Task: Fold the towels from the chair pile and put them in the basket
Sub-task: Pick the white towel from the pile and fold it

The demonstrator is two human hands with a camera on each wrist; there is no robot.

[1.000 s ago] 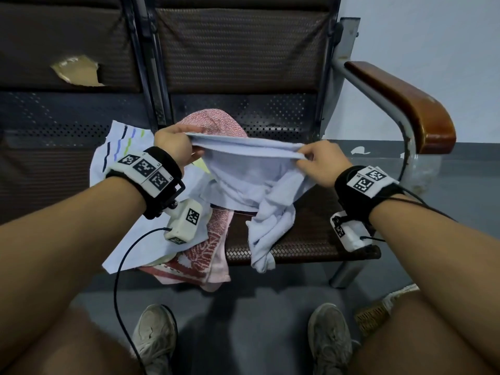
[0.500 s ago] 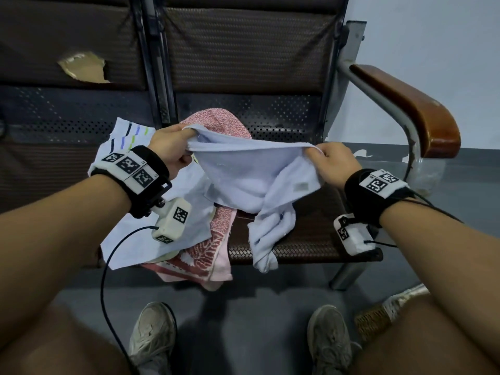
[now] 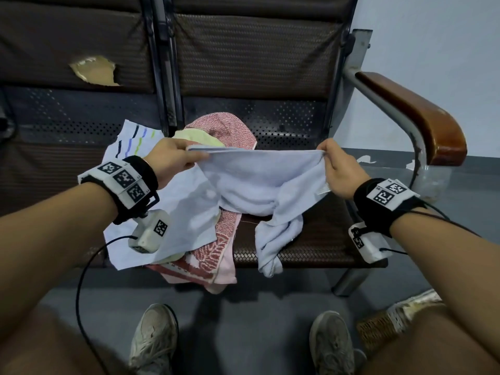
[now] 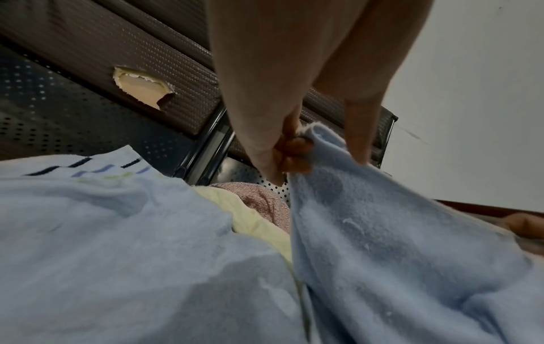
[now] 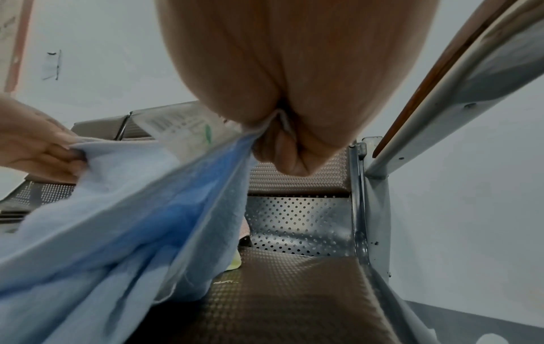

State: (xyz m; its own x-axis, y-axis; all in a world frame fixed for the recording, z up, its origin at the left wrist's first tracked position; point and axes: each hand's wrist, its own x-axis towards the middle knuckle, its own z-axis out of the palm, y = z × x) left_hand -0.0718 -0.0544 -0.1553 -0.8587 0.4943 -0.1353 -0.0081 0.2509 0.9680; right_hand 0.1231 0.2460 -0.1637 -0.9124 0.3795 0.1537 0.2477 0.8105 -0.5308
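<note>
- Since a second ago both hands have drawn apart, so the top edge of the blue towel [image 3: 257, 171] now runs nearly taut between them instead of sagging in a bunch.
- It hangs above the front of the chair seat [image 3: 319, 244], its lower part twisted into a rope-like tail that drops over the seat's front edge.
- At its left corner the left hand [image 3: 173, 158] pinches the hem; in the left wrist view the fingers [image 4: 294, 151] are curled tight around the cloth with the thumb on the other side.
- At the opposite corner the right hand [image 3: 338, 171] grips the edge, and the right wrist view shows its fingers [image 5: 288, 158] clenched on the gathered hem, with a white care label sticking out beside them.
- Behind and below the held towel lies the pile on the seat: a white towel with coloured dashes [image 3: 135, 147] spread to the left, a pale yellow cloth [image 3: 200, 140] peeking out, and a pink speckled towel [image 3: 227, 128] against the backrest.
- A pink towel with red pattern [image 3: 211, 255] droops over the front edge of the seat, under the white one.
- To the right stands the wooden armrest [image 3: 422, 117] on its metal frame.
- On the floor at lower right, a woven basket [image 3: 378, 328] shows partly behind the person's right leg, well apart from the towel.
- Two pale sneakers [image 3: 154, 339] rest on the grey floor below.
</note>
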